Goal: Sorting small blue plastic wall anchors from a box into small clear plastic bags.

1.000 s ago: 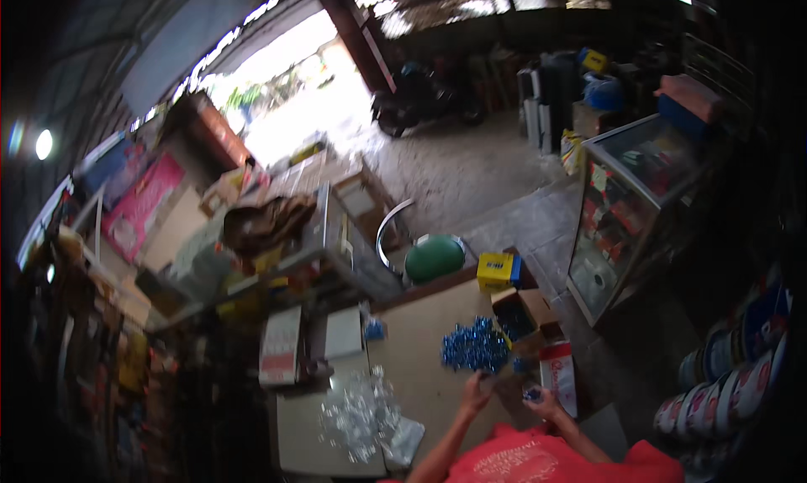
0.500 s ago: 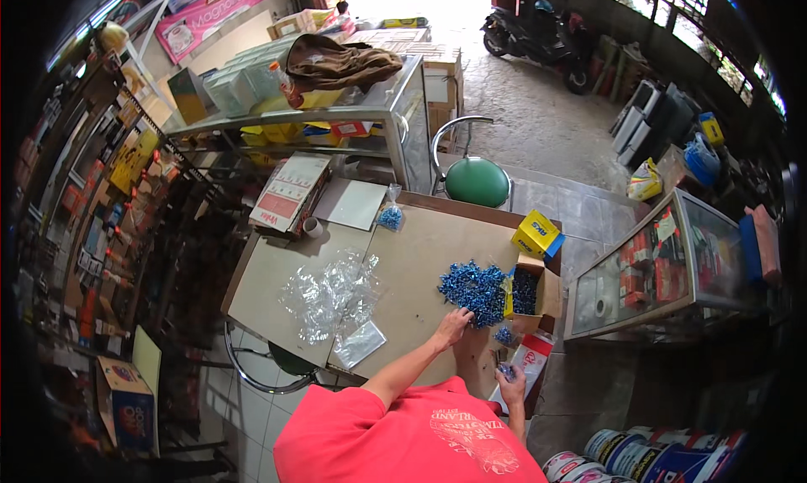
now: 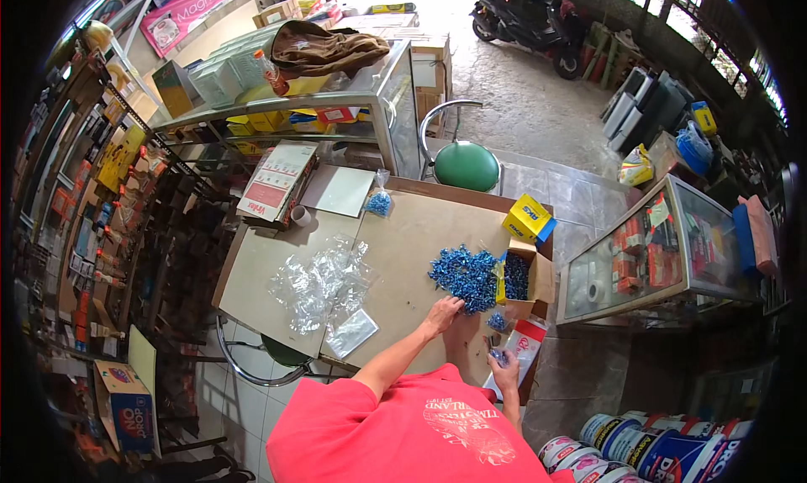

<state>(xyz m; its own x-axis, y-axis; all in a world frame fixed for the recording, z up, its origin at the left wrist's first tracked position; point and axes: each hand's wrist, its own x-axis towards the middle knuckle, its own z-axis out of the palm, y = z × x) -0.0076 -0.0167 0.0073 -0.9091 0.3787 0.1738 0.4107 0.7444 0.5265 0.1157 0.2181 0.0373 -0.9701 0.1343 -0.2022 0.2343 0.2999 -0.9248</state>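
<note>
Many clear plastic bags (image 3: 315,285) lie loose on the left part of the table (image 3: 399,252), with a flatter stack of bags (image 3: 351,333) just beside them. Behind the loose ones stand a red and white box (image 3: 276,180) and a short tube (image 3: 301,216); next come a white board (image 3: 338,189) and a tied bag of blue pieces (image 3: 378,201).

Farther right, the left hand (image 3: 443,315) is at the near edge of the big pile of blue pieces (image 3: 466,273), which sits on the tabletop just left of an open carton (image 3: 544,277). Its fingers look bent and close together; whether they pinch a piece, I cannot tell. Working from this edge seems wise: fingertips low, a few pieces drawn out at a time, since digging into the middle could scatter them.

A small blue clump (image 3: 497,322) lies between the pile and the right hand (image 3: 505,370), whose fingers curl around what looks like a small see-through bag (image 3: 500,356). A light grip, held above the tabletop and clear of the long red and white carton (image 3: 527,344) beside it, would suit such thin plastic. At the far corner stands a yellow box (image 3: 527,218).
</note>
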